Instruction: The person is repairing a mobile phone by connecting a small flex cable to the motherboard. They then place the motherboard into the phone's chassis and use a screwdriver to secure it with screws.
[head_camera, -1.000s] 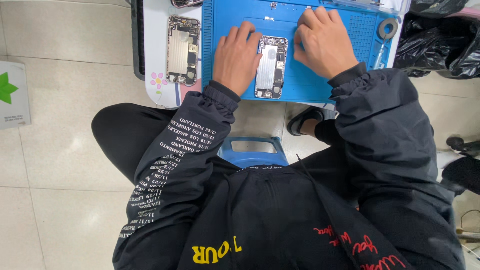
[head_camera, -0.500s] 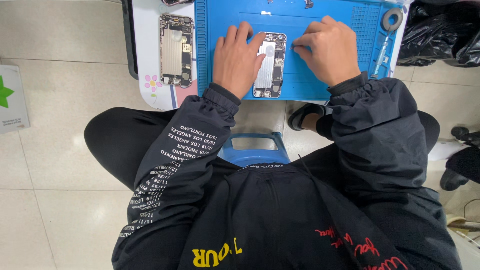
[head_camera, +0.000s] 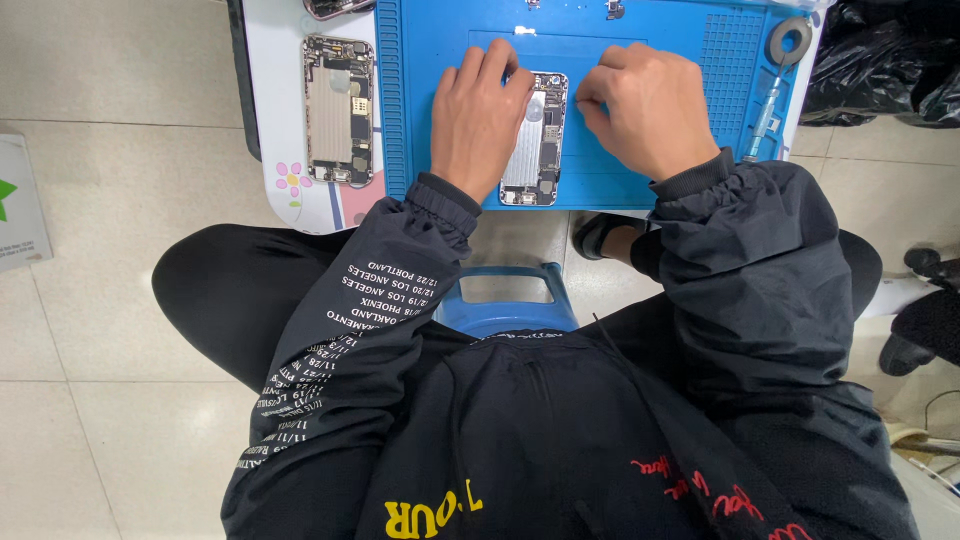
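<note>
An opened phone (head_camera: 536, 140) with its metal insides showing lies on a blue work mat (head_camera: 680, 40). My left hand (head_camera: 478, 118) rests flat along the phone's left edge, fingers spread over its top corner, holding it down. My right hand (head_camera: 648, 108) sits at the phone's upper right edge with curled fingers and pinched fingertips. Whatever they pinch is hidden.
A second opened phone (head_camera: 338, 110) lies on the white table (head_camera: 275, 100) left of the mat. A grey tape roll (head_camera: 790, 42) and a slim tool (head_camera: 766, 112) sit at the mat's right edge. A blue stool (head_camera: 505, 300) is under me. Black bags (head_camera: 880, 60) lie at the right.
The view has shifted a little. Both hands stay at the phone, and my right hand's fingers have curled in closer to its upper right edge.
</note>
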